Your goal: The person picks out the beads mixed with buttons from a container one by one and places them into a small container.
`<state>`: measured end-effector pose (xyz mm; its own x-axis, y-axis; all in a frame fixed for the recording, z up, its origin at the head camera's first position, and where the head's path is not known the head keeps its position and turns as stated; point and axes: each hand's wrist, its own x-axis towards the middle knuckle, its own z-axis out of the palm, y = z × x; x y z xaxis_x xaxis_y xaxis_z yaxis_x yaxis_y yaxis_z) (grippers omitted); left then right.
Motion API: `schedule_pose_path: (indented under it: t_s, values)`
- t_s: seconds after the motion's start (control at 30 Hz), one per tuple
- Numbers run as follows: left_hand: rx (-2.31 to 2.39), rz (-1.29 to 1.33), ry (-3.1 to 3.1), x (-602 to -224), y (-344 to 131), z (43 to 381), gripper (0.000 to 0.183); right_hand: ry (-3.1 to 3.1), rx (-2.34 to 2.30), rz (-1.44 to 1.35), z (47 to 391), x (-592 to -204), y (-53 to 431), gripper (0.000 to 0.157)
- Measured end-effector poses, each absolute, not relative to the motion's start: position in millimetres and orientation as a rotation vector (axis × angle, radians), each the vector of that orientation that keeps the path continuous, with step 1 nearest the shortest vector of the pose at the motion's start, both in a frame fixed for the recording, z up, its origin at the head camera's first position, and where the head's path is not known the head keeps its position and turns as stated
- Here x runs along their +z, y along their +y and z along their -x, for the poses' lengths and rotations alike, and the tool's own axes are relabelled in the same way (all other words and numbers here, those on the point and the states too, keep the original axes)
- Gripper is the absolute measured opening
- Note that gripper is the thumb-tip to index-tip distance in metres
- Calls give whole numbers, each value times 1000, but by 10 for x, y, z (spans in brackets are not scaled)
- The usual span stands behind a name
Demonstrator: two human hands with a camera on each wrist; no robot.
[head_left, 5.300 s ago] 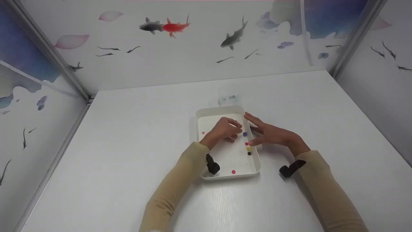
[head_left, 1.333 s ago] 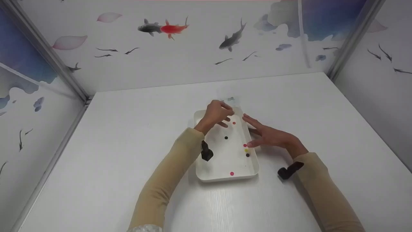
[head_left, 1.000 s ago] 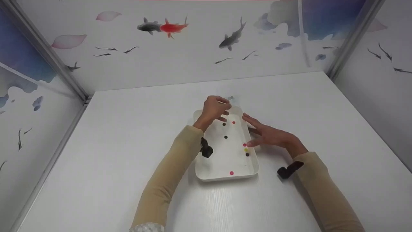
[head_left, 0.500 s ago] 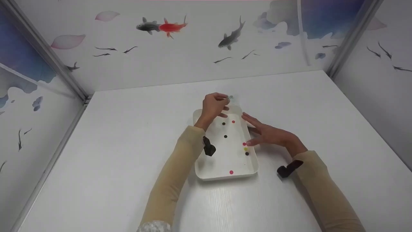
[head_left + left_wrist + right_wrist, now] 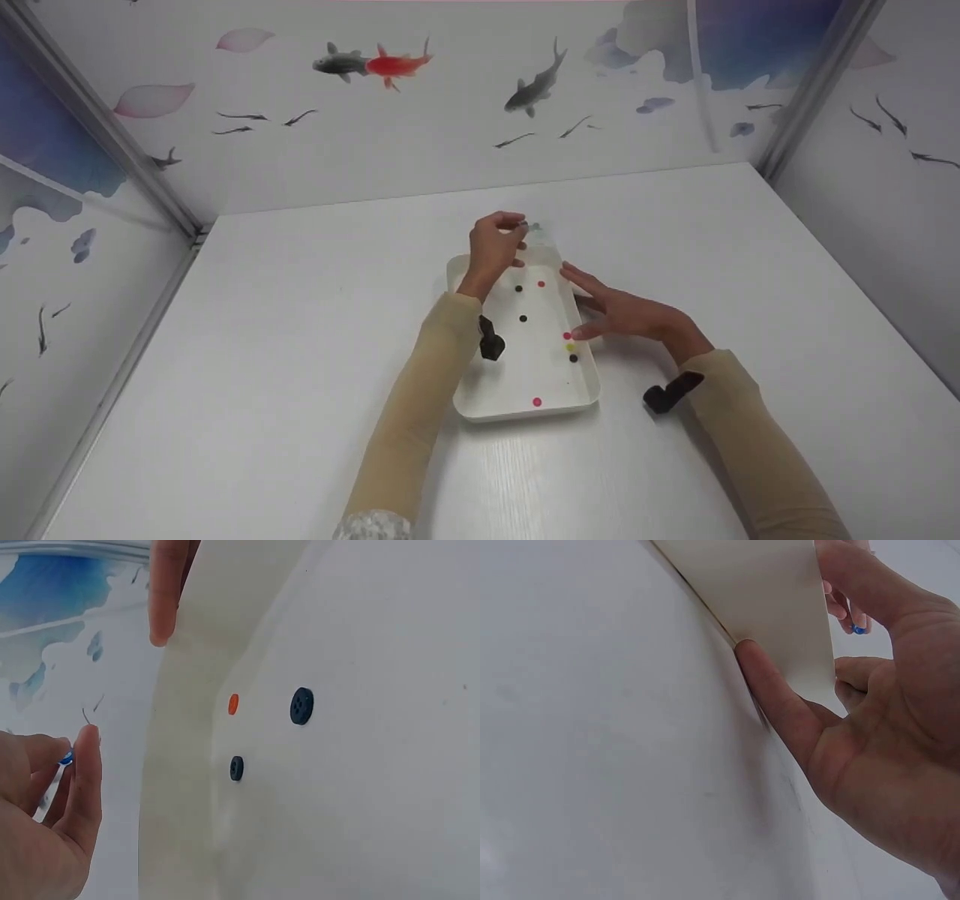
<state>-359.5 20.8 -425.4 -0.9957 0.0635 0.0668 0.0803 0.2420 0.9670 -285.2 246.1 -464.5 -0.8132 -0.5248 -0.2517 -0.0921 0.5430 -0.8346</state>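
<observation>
My left hand (image 5: 495,246) is just past the far end of a white tray (image 5: 525,414). Its thumb and fingertips pinch a small blue button (image 5: 66,758). My right hand (image 5: 630,311) holds the tray's right wall, thumb over the rim and a finger low on the outside. Inside the tray lie two dark buttons (image 5: 301,706) and a red button (image 5: 541,284) toward the far end. Along the right wall sit a pink button (image 5: 567,336) by my thumb, a yellow button (image 5: 570,347) and a black button (image 5: 574,358). My left forearm hides part of the tray.
A clear plastic container (image 5: 537,232) with small bluish pieces stands beyond the tray, close to my left fingertips. Another pink button (image 5: 537,402) lies at the tray's near end. The white table (image 5: 262,360) surrounds the tray, with printed wall panels behind.
My left hand has moved from over the tray's middle to beyond its far end. The blue button is gone from the right wall, and two dark buttons show farther in. My right hand stays put.
</observation>
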Motion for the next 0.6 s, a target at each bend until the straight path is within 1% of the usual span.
schedule_pose_path:
  t_s: [0.3, 0.6]
  values:
    - [-1704, 146, -2530, -4317, 255, 3642, 24, 2275, -1231, 537, 2842, -4630, 2472, 113]
    - [-1576, 174, -2556, -4286, 272, 3661, 24, 2257, -1248, 561, 2842, -4621, 2481, 110]
